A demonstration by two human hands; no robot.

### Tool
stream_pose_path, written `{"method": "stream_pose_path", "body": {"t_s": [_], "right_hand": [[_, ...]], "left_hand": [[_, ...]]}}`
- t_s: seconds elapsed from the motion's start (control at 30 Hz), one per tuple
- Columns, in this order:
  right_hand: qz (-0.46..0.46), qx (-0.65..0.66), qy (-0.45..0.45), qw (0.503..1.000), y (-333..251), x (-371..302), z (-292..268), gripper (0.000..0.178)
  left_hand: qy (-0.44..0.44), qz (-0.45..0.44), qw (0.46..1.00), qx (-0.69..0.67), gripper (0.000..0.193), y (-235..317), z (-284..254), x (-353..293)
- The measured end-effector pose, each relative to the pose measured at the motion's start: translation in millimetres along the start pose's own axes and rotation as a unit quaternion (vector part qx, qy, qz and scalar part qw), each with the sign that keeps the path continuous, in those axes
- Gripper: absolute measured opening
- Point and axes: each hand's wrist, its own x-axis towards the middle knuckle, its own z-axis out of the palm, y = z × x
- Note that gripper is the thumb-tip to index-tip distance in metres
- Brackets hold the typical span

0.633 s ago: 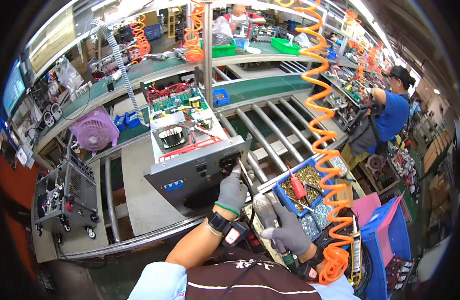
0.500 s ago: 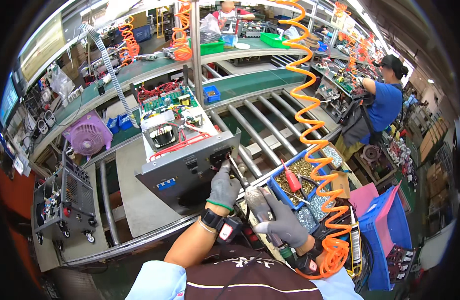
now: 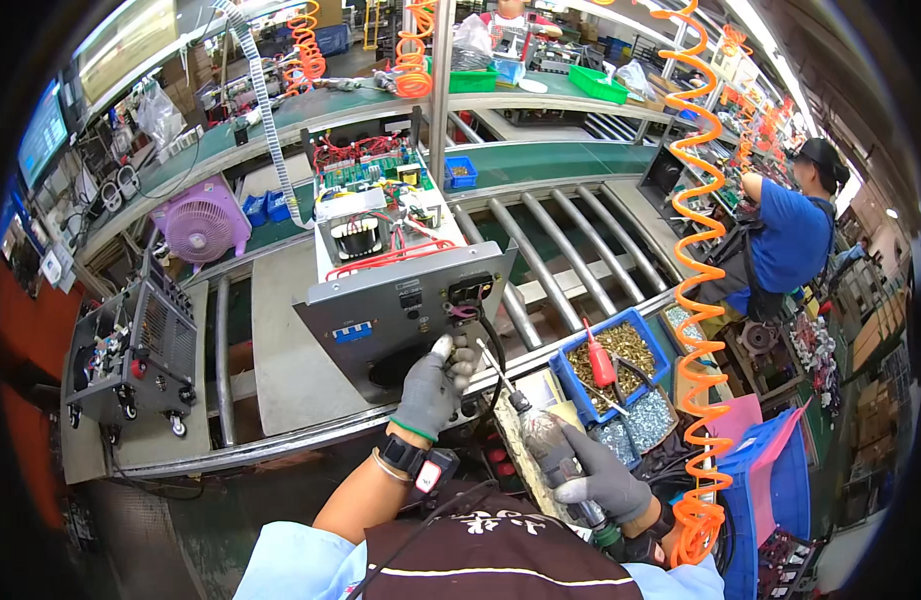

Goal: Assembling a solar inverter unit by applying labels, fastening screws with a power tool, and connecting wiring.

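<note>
A grey metal panel (image 3: 381, 315) stands upright in front of me, at the near end of a chassis with a green circuit board (image 3: 366, 170) and red wires. My left hand (image 3: 431, 395), in a grey glove, is just before the panel's lower right part, below a black socket (image 3: 471, 290). Its fingers are curled; whatever they hold is hidden. In my gloved right hand (image 3: 606, 478) lies a powered screwdriver (image 3: 546, 440), gripped round its body. The long bit points up and left towards the panel, its tip apart from the socket. A black cable hangs beside the socket.
To the right, a blue bin (image 3: 621, 350) holds brass-coloured screws and a red-handled tool (image 3: 601, 362); silver screws (image 3: 649, 418) lie beside it. An orange coiled hose (image 3: 703, 260) hangs there. Rollers (image 3: 546, 265) run behind. Left stands a wheeled grey chassis (image 3: 146, 350). A co-worker (image 3: 786, 235) sits far right.
My left hand has dropped from the socket to lower on the panel. The screwdriver has drawn back, its bit now off the socket. The whole view has shifted, moving the scene rightwards.
</note>
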Motion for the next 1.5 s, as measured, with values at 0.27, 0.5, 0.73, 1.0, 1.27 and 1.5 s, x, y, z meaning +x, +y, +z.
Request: {"method": "stream_pose_path", "body": {"t_s": [0.27,0.5,0.73,1.0,1.27,1.5], "right_hand": [[-0.008,-0.037,-0.027,0.999,0,3,8,0.104],[-0.017,-0.068,-0.008,0.997,-1,12,6,0.1],[-0.027,-0.394,0.034,0.918,-10,16,12,0.109],[-0.076,0.019,-0.003,0.997,-3,11,16,0.07],[-0.063,0.092,-0.005,0.994,2,14,17,0.083],[-0.122,0.02,0.079,0.989,17,23,-8,0.105]], "left_hand": [[0.003,-0.05,0.991,-0.122,0.024,8,14,-4],[0.025,-0.072,0.996,-0.037,0.021,21,17,-5],[0.084,0.127,0.946,0.286,0.015,8,18,4],[0.083,-0.043,0.996,0.008,0.025,1,30,1],[0.014,-0.028,0.998,-0.055,0.028,1,32,2],[0.178,-0.008,0.983,-0.035,0.022,9,33,2]]}}
